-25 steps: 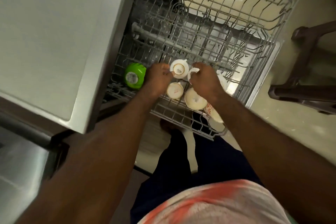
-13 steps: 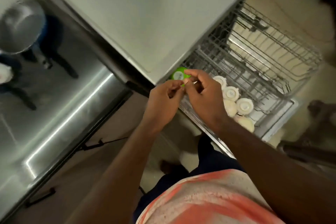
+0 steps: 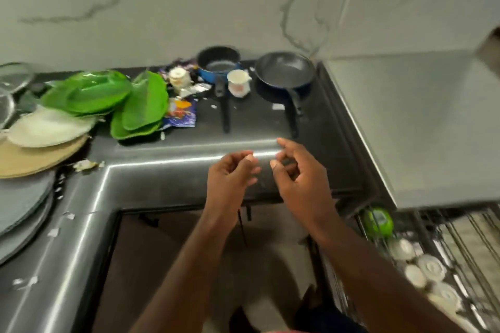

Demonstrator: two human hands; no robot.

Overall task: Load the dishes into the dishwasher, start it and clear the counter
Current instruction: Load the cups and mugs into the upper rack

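Observation:
My left hand [image 3: 230,178] and my right hand [image 3: 297,173] hover empty over the front edge of the dark steel counter [image 3: 162,176], fingers loosely curled. On the counter stand a blue saucepan [image 3: 217,65], a dark frying pan [image 3: 284,70] and a white cup [image 3: 238,84] between them. Green plates [image 3: 140,108] and more green plates [image 3: 86,92] are stacked at the left, beside white and tan plates [image 3: 46,130]. At the lower right the dishwasher rack [image 3: 460,251] holds a green cup [image 3: 377,223] and several white cups [image 3: 430,267] upside down.
Wrappers [image 3: 181,113] and scraps of litter lie among the dishes, with a small white pot [image 3: 178,78] behind them. Grey plates [image 3: 21,211] and a glass lid [image 3: 13,81] are at the far left. A pale countertop [image 3: 419,130] covers the dishwasher at the right.
Both hands have left the cups in the rack and come up empty over the counter. The view has swung from the dishwasher to the counter with the pans and plates.

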